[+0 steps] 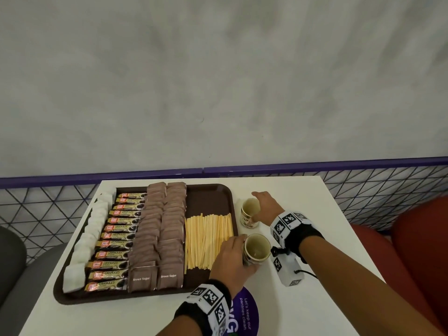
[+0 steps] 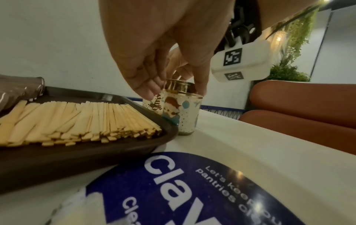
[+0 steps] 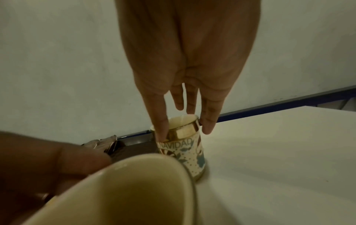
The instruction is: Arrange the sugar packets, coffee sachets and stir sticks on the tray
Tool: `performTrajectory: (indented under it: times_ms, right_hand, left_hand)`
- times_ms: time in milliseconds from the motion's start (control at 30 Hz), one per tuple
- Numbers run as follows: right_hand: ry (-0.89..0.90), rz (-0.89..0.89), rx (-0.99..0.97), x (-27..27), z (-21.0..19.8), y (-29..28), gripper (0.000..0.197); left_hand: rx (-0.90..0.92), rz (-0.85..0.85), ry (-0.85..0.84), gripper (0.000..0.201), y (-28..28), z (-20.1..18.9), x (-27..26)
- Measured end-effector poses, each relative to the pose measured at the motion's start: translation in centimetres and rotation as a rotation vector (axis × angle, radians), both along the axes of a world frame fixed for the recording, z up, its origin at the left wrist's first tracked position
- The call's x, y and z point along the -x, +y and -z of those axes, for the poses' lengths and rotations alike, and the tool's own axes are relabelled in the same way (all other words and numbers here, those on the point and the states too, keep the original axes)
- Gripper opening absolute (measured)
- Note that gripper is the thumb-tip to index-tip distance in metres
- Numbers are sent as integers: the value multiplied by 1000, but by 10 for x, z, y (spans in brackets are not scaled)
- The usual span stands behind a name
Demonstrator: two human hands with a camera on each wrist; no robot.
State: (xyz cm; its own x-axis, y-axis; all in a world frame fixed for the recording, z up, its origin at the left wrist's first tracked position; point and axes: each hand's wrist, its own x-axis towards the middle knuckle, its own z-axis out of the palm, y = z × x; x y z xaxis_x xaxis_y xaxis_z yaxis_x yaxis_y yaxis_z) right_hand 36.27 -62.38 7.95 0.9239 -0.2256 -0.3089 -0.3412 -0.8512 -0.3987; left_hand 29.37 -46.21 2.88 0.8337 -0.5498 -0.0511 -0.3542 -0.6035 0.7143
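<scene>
A brown tray point(image 1: 211, 190) holds white sugar packets point(image 1: 84, 238) along its left edge. To their right come a column of coffee sachets point(image 1: 116, 243), two rows of brown sugar packets point(image 1: 157, 234) and a flat bed of wooden stir sticks point(image 1: 206, 238). Two small patterned cups stand on the table just right of the tray. My left hand point(image 1: 230, 258) curls round the near cup point(image 1: 258, 247), fingers and thumb at its rim point(image 2: 183, 93). My right hand point(image 1: 266, 209) pinches the far cup point(image 3: 181, 146) between thumb and fingers. Both cups look empty.
The white table point(image 1: 303, 202) has a round purple sticker point(image 1: 247, 311) at its front edge. A red seat point(image 1: 412, 238) lies to the right and a grey chair point(image 1: 24, 275) to the left. A purple-railed mesh fence point(image 1: 363, 180) and a grey wall stand behind.
</scene>
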Motion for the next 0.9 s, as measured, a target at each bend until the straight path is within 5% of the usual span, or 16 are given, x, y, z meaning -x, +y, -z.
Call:
performTrajectory:
  times_ms: [433, 900]
  right_hand:
    - [-34, -7, 11, -10, -3, 5, 60]
    - [-38, 21, -73, -2, -4, 7, 69]
  left_hand:
    - [210, -148, 162, 60, -20, 20, -26]
    - [194, -135, 172, 61, -17, 25, -24]
